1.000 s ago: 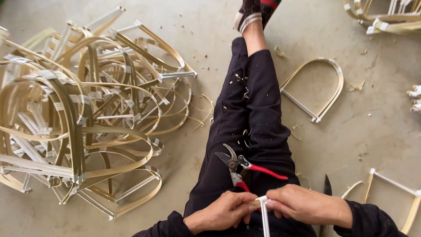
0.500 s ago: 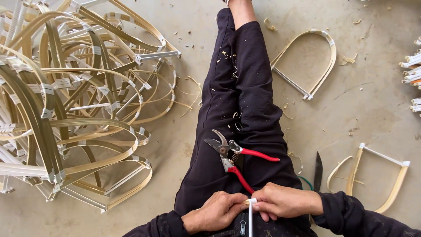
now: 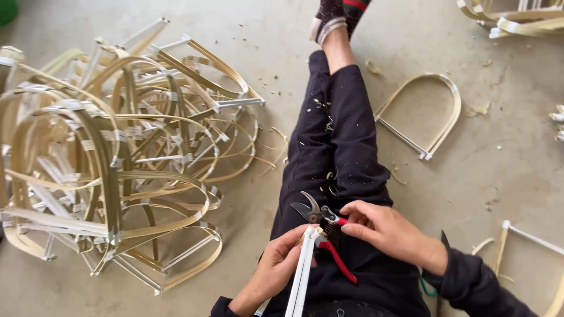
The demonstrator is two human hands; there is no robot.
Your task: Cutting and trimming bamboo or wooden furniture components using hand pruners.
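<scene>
Bamboo frames [image 3: 117, 152] lie heaped on the floor at left. Over the lap, the left hand [image 3: 276, 267] pinches the white strip [image 3: 302, 276]; the right hand [image 3: 385, 229] grasps the red-handled pruners [image 3: 323, 226]. Best steady the strip first.

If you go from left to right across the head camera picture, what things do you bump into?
Big pile of bent bamboo frames → left hand holding a pale strip → red-handled pruning shears → right hand → single arch frame on the floor.

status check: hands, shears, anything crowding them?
Right hand on red-handled shears, blades open. Left hand grips white strip. Both on the lap; bent-frame pile lies apart.
</scene>
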